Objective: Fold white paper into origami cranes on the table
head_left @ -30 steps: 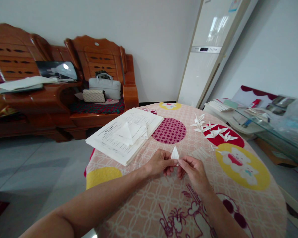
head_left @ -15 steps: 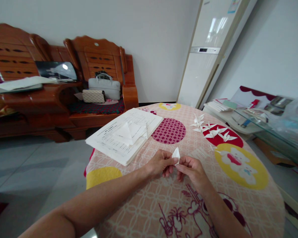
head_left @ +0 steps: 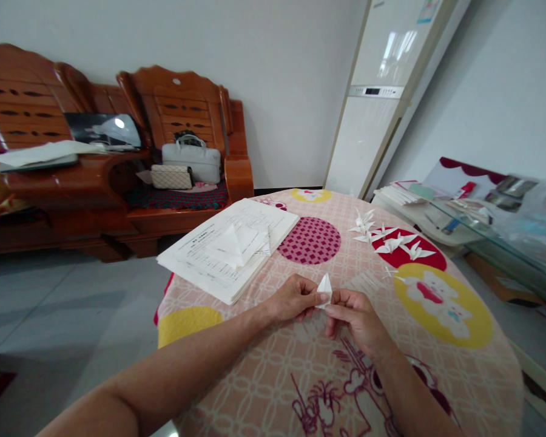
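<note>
A small folded paper (head_left: 324,287) stands with its point toward twelve o'clock, above the near half of the table (head_left: 259,382). The left hand (head_left: 300,297) is clamped on it from nine o'clock, thumb across its face. The right hand (head_left: 352,312) meets its lower edge from four o'clock, fingers bent; whether they pinch it, I cannot tell. From the folded paper, white paper cranes (head_left: 392,244) lie at two o'clock, and a stack of papers (head_left: 191,258) at ten, bearing a paper triangle (head_left: 230,246). Farther out, a wooden chair (head_left: 182,91) at eleven holds a grey bag (head_left: 198,159).
</note>
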`<state>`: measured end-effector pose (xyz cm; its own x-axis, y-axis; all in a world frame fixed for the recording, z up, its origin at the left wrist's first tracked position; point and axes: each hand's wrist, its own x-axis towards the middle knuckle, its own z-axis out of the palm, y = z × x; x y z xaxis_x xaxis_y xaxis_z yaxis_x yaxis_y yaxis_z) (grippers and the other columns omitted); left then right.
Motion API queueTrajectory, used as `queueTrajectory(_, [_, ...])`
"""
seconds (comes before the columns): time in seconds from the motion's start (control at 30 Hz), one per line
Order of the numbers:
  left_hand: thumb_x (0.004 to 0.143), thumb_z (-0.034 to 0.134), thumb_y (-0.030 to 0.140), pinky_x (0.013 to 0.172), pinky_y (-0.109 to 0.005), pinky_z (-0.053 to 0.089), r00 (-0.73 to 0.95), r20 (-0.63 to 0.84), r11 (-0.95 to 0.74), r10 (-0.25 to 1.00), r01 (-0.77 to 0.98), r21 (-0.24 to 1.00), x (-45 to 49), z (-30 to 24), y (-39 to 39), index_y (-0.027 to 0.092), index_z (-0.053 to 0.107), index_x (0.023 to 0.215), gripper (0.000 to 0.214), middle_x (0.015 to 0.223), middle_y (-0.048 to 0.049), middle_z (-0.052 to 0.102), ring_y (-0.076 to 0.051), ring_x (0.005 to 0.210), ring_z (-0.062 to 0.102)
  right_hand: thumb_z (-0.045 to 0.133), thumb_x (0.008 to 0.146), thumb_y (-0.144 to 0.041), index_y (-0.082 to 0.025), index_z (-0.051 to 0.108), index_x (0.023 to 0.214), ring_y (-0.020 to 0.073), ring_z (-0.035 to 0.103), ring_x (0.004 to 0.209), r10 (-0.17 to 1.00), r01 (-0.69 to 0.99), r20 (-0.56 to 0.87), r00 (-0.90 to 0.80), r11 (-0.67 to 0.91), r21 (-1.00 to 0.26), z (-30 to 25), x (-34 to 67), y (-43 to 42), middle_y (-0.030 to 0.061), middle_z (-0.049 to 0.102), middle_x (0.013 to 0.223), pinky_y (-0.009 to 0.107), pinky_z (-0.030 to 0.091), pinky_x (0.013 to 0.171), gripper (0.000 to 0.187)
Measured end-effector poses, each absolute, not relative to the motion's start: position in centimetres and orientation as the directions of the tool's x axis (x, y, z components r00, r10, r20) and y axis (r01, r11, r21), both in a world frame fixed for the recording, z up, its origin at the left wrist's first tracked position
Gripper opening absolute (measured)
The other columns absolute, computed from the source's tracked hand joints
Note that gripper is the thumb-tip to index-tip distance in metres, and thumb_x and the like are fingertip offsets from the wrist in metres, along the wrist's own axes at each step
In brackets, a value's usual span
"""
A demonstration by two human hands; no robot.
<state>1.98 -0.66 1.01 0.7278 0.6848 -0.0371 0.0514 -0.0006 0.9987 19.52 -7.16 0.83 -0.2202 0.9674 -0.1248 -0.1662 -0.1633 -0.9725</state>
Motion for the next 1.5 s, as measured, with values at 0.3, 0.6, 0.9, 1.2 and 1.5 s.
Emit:
queueTrajectory(0.3, [0.078,0.061,0.056,0.040,-0.021,0.021,0.683,-0.028,0.048,0.730,-0.010,0.999,2.4,0.5,-1.0,0.012,0.054,0.054,0.050,0.045,0.0031,0.045,-0.004,0.038,0.032,0.060,0.085,-0.036,-0.013,0.064,0.072,0.0081,0.047,0.037,0.974,-0.154,-0.052,-0.222,-0.087,-0.984,0.8,18.7,-7.3,-0.0026,0.056,0.047,0.019,0.037,0.039,0.026])
queueTrajectory(0.6, [0.077,0.061,0.059,0.040,-0.018,0.026,0.735,-0.023,0.088,0.678,-0.050,0.995,2.2,0.8,-0.9,0.012,0.057,0.073,0.048,0.054,0.0048,0.046,-0.004,0.041,0.036,0.061,0.084,-0.038,-0.016,0.059,0.068,0.0078,0.044,0.035,0.996,-0.192,-0.024,-0.089,-0.040,-0.981,0.5,18.3,-7.3,-0.0039,0.053,0.045,0.019,0.033,0.036,0.027])
queueTrajectory(0.9, [0.079,0.061,0.058,0.041,-0.019,0.018,0.704,0.071,0.024,0.707,-0.124,0.992,2.6,0.3,-1.4,0.014,0.048,0.068,0.047,0.049,0.0072,0.038,-0.004,0.043,0.028,0.063,0.084,-0.037,-0.017,0.055,0.066,0.0055,0.038,0.031,0.996,-0.253,-0.015,-0.088,-0.037,-0.967,0.2,18.0,-7.5,-0.0069,0.048,0.043,0.017,0.026,0.032,0.028])
queueTrajectory(1.2, [0.081,0.061,0.053,0.043,-0.017,0.031,0.769,0.079,0.042,0.635,-0.136,0.990,2.2,0.7,-1.3,0.012,0.054,0.077,0.041,0.058,0.0039,0.047,-0.005,0.046,0.041,0.064,0.083,-0.038,-0.017,0.056,0.065,0.0058,0.040,0.031,0.998,-0.256,-0.004,-0.058,-0.019,-0.966,0.6,18.0,-7.7,-0.0070,0.046,0.043,0.017,0.028,0.032,0.029])
queueTrajectory(1.5, [0.081,0.062,0.053,0.040,-0.016,0.026,0.762,0.035,0.068,0.646,-0.103,0.992,2.2,0.4,-1.1,0.013,0.053,0.075,0.042,0.056,0.0049,0.047,-0.004,0.043,0.037,0.062,0.083,-0.041,-0.018,0.051,0.063,0.0052,0.036,0.030,0.999,-0.247,0.002,-0.034,-0.007,-0.969,0.5,17.8,-7.7,-0.0088,0.040,0.043,0.018,0.025,0.032,0.033])
